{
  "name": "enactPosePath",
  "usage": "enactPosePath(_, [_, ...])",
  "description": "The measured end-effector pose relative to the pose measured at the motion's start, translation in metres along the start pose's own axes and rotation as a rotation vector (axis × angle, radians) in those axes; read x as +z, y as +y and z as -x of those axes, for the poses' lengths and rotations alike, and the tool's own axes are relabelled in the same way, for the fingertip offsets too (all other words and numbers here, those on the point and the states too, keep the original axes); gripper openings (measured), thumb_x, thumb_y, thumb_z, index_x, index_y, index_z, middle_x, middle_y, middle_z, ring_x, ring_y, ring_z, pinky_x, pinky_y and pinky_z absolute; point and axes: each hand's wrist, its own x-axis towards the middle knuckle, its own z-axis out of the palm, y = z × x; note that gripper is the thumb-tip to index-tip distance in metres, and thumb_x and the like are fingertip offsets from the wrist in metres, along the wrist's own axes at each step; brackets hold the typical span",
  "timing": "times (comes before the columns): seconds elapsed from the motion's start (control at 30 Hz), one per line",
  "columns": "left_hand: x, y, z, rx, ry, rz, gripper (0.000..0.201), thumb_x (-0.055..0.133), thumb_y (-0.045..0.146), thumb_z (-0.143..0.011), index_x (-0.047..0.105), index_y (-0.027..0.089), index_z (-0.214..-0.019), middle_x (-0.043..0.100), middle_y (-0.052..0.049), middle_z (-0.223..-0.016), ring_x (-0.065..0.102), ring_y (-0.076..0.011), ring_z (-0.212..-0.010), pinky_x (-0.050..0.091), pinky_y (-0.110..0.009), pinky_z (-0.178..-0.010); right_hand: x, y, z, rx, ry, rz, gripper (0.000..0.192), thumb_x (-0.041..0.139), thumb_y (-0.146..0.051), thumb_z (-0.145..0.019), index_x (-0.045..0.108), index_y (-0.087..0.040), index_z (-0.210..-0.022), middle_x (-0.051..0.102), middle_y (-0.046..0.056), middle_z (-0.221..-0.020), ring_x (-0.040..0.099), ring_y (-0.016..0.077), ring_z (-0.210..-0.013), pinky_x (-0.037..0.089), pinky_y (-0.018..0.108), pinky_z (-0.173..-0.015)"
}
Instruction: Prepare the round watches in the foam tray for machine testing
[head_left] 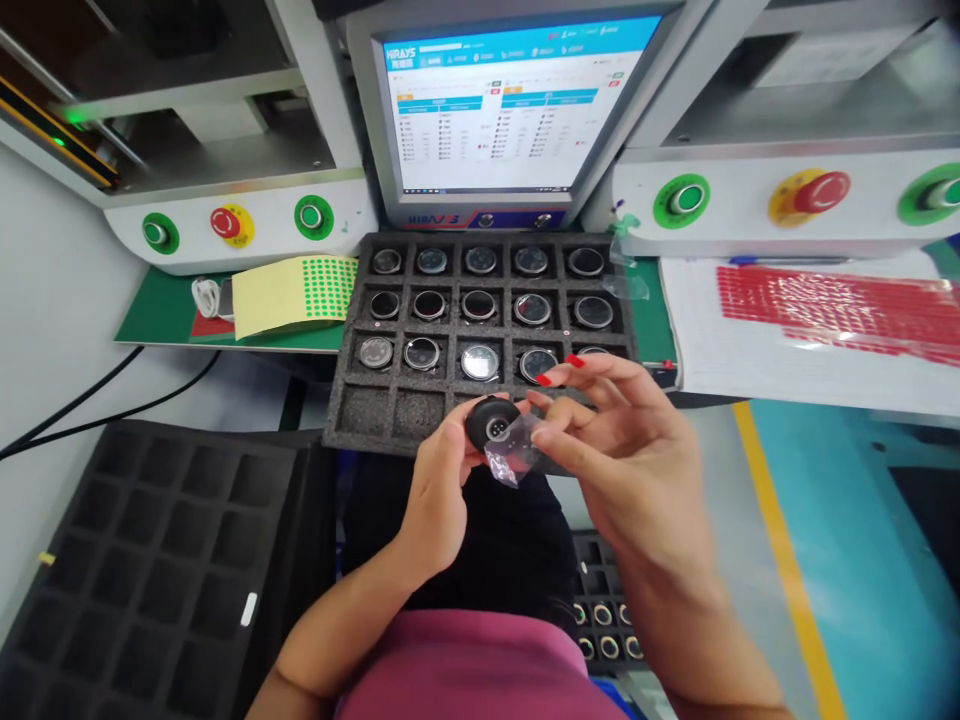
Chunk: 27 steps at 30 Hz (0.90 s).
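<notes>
A round black watch case (486, 416) is gripped in my left hand (442, 490), its back with small metal contacts turned up toward me. My right hand (637, 460) pinches a piece of clear plastic film (514, 455) between thumb and a finger, and the film lies over part of the watch back. Red tips show on two raised fingers of that hand. Just beyond both hands is a dark grey foam tray (352, 375) holding rows of round watch cases, such as one watch case (480, 362) with a bright reflection. My right hand hides part of its front row.
A monitor (517, 110) stands behind the tray, between two machines with green buttons and red stop buttons (821, 192). Green dot stickers (330, 288) lie left, red strips (832, 305) right. Scraps of clear film (626, 287) cling to the tray's right edge. A black compartment tray (157, 540) is at lower left.
</notes>
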Motion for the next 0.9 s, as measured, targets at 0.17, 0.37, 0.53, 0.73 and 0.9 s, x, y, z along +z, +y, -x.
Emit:
enactPosePath(0.17, [0.000,-0.001,0.002,0.062,-0.054,0.014,0.054,0.054,0.066,-0.091,0.071,0.020,-0.113,0.076,-0.007,-0.111,0.067,-0.0141,-0.075,0.054,-0.025,-0.070,0.008,0.004,0.004,-0.008,0.075,0.014,0.039,0.080,-0.005,-0.066,0.064,-0.025,-0.095,0.069,-0.004,-0.094,0.067,0.0076,-0.061,0.064,0.029,-0.079])
enactPosePath(0.37, [0.003,0.001,0.002,0.132,-0.110,-0.040,0.044,0.066,0.052,-0.089,0.066,0.019,-0.117,0.074,-0.008,-0.116,0.071,-0.0148,-0.080,0.057,-0.025,-0.073,0.013,0.009,0.003,-0.035,0.114,0.006,0.039,0.080,-0.004,-0.065,0.063,-0.024,-0.095,0.069,-0.004,-0.092,0.068,0.0079,-0.062,0.063,0.022,-0.059])
enactPosePath(0.53, [0.007,0.004,0.002,0.133,-0.028,-0.120,0.026,0.068,0.038,-0.091,0.066,0.019,-0.109,0.077,-0.005,-0.105,0.069,-0.0086,-0.067,0.056,-0.018,-0.066,0.019,0.012,0.006,-0.094,0.200,0.003,0.042,0.081,-0.005,-0.065,0.060,-0.024,-0.096,0.066,-0.004,-0.091,0.066,0.0078,-0.058,0.057,0.018,-0.043])
enactPosePath(0.73, [0.006,0.003,0.002,0.118,-0.009,-0.168,0.030,0.066,0.041,-0.092,0.066,0.017,-0.110,0.077,-0.006,-0.102,0.069,-0.0105,-0.071,0.057,-0.019,-0.065,0.021,0.016,0.010,-0.108,0.205,0.080,0.043,0.084,-0.013,-0.066,0.057,-0.024,-0.098,0.064,-0.003,-0.092,0.067,0.0101,-0.062,0.058,0.021,-0.044])
enactPosePath(0.9, [-0.001,0.009,0.011,0.162,-0.031,-0.303,0.027,0.057,0.039,-0.098,0.062,0.017,-0.113,0.077,-0.011,-0.109,0.069,-0.0117,-0.068,0.056,-0.022,-0.064,0.004,0.015,0.000,-0.301,0.369,0.215,0.041,0.083,-0.010,-0.066,0.061,-0.026,-0.098,0.062,-0.003,-0.096,0.064,0.0083,-0.071,0.059,0.032,-0.088])
